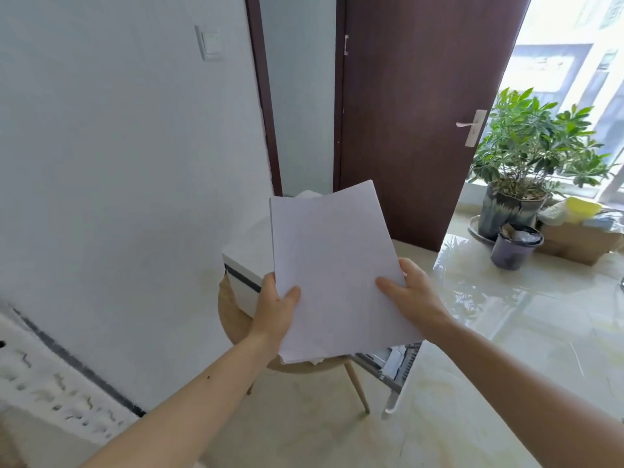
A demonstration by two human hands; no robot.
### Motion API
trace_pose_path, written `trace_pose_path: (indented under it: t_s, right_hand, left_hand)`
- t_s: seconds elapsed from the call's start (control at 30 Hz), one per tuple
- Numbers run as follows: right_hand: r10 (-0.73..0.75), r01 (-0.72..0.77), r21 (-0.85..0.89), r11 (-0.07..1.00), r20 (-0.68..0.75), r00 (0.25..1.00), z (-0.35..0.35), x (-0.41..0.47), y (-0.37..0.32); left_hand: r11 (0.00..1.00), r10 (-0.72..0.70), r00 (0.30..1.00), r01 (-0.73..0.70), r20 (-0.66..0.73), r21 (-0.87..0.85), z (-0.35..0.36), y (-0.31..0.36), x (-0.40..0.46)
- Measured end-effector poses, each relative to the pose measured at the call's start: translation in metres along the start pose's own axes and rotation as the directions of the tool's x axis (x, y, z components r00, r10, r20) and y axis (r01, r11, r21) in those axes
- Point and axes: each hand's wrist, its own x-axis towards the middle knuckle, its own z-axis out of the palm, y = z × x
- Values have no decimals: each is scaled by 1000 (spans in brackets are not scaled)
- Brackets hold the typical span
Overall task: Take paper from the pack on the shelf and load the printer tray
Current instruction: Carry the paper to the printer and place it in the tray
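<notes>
- Head view, far left: the left hand (275, 307) grips the left edge of the paper stack (334, 268), thumb on the top sheet and the other fingers hidden beneath it, so its grip is closed on the paper.
- Just behind that hand sits the white printer (248, 261), resting on a round wooden stool (233, 319) (this small stool serves as the surface here); the printer body reaches the stool's left edge.
- Centre: the stack is held up in the air over the printer, tilted up away from the person, its sheets slightly fanned at the top corner. The paper is plainly out of the pack already, and neither the shelf nor the pack is in view.
- Right of centre: the right hand (410, 292) holds the stack's right edge, thumb on top, so its grip is likewise closed on the paper.
- Lower right, below the stack: the printer tray (393, 364) appears pulled out past the stool's right edge, with no fresh sheets seen in the visible part.
- Judgement: fetching is done; squaring the sheets, laying them in the tray and pushing it shut look to be what remains.
</notes>
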Motion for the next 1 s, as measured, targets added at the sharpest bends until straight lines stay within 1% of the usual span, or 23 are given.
trace_pose_path:
  t_s: [0.1, 0.2, 0.3, 0.43, 0.6, 0.73, 0.8, 1.0]
  right_hand:
    - [9, -9, -2, 1000, 31, 999, -9, 31, 11]
    - [13, -12, -23, 1000, 64, 998, -22, 60, 24]
    - [10, -6, -37, 999, 112, 994, -40, 91, 36]
    - [6, 5, -46, 999, 220, 975, -64, 132, 49]
    - [-1, 28, -77, 997, 337, 942, -80, 177, 63]
    - [-7, 55, -98, 994, 434, 901, -79, 211, 71]
    - [-15, 61, -84, 995, 465, 885, -75, 227, 73]
    - [-33, 66, -50, 997, 498, 867, -65, 261, 83]
  left_hand:
    - [991, -99, 994, 103, 50, -83, 22, -4, 22]
    - [982, -139, 989, 143, 44, -120, 47, -8, 37]
    - [976, -160, 987, 158, 0, -148, 76, -9, 47]
    - [960, -215, 975, 199, -63, -195, 114, -9, 52]
    - [943, -272, 947, 226, -173, -246, 152, -11, 54]
    - [933, -303, 917, 230, -258, -276, 169, -14, 63]
    - [931, -309, 905, 225, -292, -289, 174, -17, 71]
    - [925, -326, 885, 225, -334, -306, 185, -27, 92]
